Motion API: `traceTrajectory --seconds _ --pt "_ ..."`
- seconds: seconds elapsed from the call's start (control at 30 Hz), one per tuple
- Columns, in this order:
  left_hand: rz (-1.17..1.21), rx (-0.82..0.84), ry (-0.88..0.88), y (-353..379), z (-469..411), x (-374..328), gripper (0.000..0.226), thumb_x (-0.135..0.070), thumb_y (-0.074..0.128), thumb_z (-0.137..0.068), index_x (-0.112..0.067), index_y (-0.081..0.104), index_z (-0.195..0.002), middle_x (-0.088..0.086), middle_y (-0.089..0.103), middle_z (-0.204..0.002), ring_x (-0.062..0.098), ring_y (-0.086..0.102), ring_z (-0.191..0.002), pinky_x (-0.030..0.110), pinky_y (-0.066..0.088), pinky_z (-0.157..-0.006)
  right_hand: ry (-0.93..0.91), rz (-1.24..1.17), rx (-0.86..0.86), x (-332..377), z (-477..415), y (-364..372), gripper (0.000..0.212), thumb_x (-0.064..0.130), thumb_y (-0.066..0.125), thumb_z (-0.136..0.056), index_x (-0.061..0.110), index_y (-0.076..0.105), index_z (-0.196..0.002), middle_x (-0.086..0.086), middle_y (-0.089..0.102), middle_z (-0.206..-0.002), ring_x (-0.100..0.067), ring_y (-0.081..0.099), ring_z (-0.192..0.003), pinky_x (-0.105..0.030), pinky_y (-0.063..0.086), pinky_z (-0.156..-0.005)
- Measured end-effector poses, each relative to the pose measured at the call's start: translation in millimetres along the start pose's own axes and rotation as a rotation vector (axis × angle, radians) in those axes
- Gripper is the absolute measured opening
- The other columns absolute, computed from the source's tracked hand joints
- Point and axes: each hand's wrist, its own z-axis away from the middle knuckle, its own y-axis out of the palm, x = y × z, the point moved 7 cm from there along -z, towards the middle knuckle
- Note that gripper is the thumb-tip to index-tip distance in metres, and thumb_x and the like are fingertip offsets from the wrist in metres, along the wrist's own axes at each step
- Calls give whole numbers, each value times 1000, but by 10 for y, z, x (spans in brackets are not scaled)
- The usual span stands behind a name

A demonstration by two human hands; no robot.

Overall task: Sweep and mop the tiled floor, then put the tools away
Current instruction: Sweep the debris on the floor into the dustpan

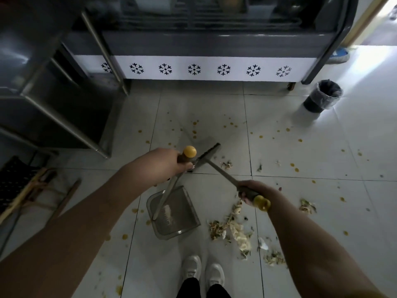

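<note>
Left hand [169, 166] grips dustpan [192, 211], right hand [251, 193] broom [221, 172], over littered tiles [300, 151].

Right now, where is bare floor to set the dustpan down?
Bare: the tile strip between the freezer and the yellow spots, and the bright tiles right of the bin. Crowded: scraps lie right of the dustpan, spots dot the middle tiles.
</note>
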Motion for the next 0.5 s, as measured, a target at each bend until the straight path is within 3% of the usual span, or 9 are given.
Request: traceTrajectory --seconds 0.13,0.33,0.5 --pt "-9 15 0 -29 -146 -5 41 -54 44 -91 -21 57 -112 1 50 -71 13 49 -59 22 41 -52 0 -43 -15 183 -285 78 15 17 49 -97 5 42 -91 -9 52 -55 -12 51 -31 -19 45 -33" --pt "-92 66 70 -82 -271 -195 43 -52 43 -93 -15 58 -109 6 54 -76 17 52 -63 22 40 -51 97 -86 -72 -266 -317 -193 23 22 48 -98 3 47 -87 -9 53 -51 -15 51 -30 -20 45 -33" --pt "-70 53 159 -179 -333 -408 37 -53 47 -91 -18 57 -96 2 49 -63 14 47 -52 21 36 -47 101 -126 -140 -568 117 -463 18 17 44 -99 1 45 -91 -10 50 -46 -16 49 -28 -20 44 -31"
